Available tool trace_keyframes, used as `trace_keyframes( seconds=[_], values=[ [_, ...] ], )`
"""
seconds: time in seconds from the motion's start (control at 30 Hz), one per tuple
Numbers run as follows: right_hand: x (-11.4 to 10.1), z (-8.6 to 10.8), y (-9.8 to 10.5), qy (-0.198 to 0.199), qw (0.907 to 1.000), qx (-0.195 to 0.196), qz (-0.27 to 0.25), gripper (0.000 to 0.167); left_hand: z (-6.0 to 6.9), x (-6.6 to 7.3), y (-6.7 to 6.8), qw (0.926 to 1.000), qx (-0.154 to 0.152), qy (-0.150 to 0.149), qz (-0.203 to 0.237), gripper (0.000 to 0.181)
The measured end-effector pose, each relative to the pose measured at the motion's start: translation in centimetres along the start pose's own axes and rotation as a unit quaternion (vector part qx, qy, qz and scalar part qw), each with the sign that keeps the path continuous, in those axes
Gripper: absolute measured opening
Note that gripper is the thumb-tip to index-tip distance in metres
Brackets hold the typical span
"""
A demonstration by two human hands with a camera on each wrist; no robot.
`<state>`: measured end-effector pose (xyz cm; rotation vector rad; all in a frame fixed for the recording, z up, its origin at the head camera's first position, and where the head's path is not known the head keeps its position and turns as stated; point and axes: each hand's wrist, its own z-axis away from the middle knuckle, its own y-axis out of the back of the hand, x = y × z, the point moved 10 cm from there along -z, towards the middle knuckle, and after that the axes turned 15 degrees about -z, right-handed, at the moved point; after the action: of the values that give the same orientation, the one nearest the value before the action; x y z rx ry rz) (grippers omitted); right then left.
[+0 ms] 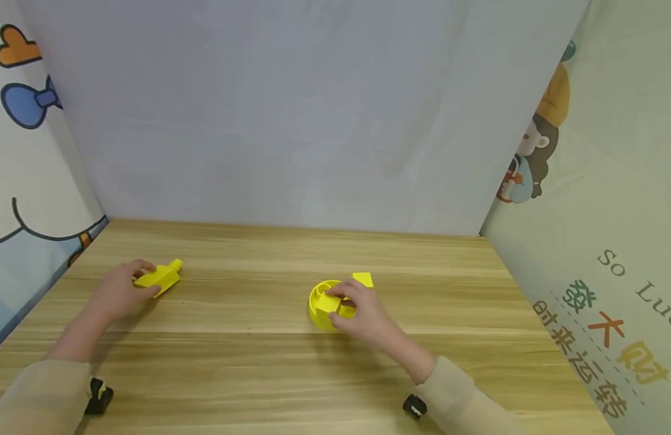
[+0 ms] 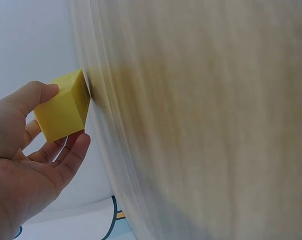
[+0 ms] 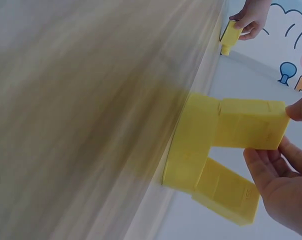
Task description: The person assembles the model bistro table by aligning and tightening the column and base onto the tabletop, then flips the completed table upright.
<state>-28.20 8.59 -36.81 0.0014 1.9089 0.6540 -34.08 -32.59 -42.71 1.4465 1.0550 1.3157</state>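
On the left of the table, my left hand (image 1: 120, 290) holds a yellow bottle-shaped piece (image 1: 160, 278) lying on its side; the left wrist view shows thumb and fingers around its block-like end (image 2: 63, 107). Near the middle stands a round yellow holder (image 1: 320, 318). My right hand (image 1: 365, 314) pinches the top of a yellow block (image 1: 328, 303) upright at the holder; in the right wrist view that block (image 3: 251, 122) meets the round base (image 3: 191, 142). A second yellow block (image 3: 228, 192) leans outward from the same base, its top (image 1: 363, 278) showing behind my right hand.
The wooden table (image 1: 248, 374) ends at a plain pale backdrop (image 1: 281, 121). Printed cloths hang at the left (image 1: 36, 169) and right (image 1: 602, 199). Black wrist-worn devices show by the left sleeve (image 1: 98, 397) and the right sleeve (image 1: 414, 406).
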Motion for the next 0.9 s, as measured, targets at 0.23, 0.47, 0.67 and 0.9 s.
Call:
trace_keyframes(
  seconds=[0.23, 0.47, 0.67, 0.9],
  values=[
    [0.3, 0.5, 0.6, 0.038, 0.9973, -0.046, 0.044, 0.035, 0.3, 0.8, 0.7, 0.9999, 0.015, -0.007, 0.001, 0.049],
    [0.9, 0.8, 1.1, 0.049, 0.9944, -0.088, 0.034, 0.037, 0.7, 2.7, 2.0, 0.9991, 0.040, -0.009, 0.006, 0.049],
    [1.2, 0.7, 1.3, 0.048, 0.9912, -0.122, 0.016, 0.037, 1.1, 4.7, 3.1, 0.9972, 0.069, -0.020, 0.020, 0.048],
    [1.3, 0.7, 1.8, 0.057, 0.9905, -0.125, 0.003, 0.038, 1.4, 7.3, 4.7, 0.9948, 0.089, -0.024, 0.044, 0.052]
  ],
)
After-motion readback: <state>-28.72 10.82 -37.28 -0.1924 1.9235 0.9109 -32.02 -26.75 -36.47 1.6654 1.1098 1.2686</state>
